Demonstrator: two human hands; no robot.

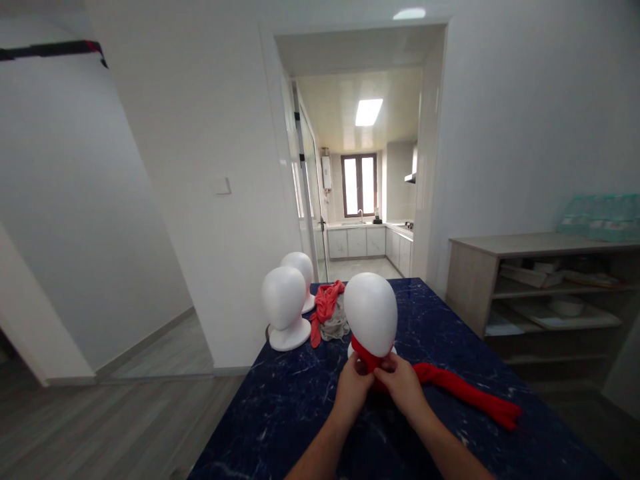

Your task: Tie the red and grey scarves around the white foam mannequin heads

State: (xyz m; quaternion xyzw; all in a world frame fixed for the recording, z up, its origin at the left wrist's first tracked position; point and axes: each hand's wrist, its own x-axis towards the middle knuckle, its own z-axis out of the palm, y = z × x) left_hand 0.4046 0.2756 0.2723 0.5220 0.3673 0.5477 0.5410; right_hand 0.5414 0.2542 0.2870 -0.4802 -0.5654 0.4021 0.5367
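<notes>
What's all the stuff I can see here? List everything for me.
Foam heads: three, white, on the table; one near, two at the far left edge.
Scarf: one, red, around the near head's neck, its end trailing right.
Cloth pile: red and grey, beside the far heads.
Table: one, dark blue marbled.
Shelf unit: one, pale wood, right wall.
Kitchen: white cabinets, through the doorway.
Left hand: pinching the scarf.
Right hand: pinching the scarf.

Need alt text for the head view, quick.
Both hands, left hand and right hand, grip a red scarf around a white mannequin head on a dark blue table. Two more white heads stand behind.
</notes>
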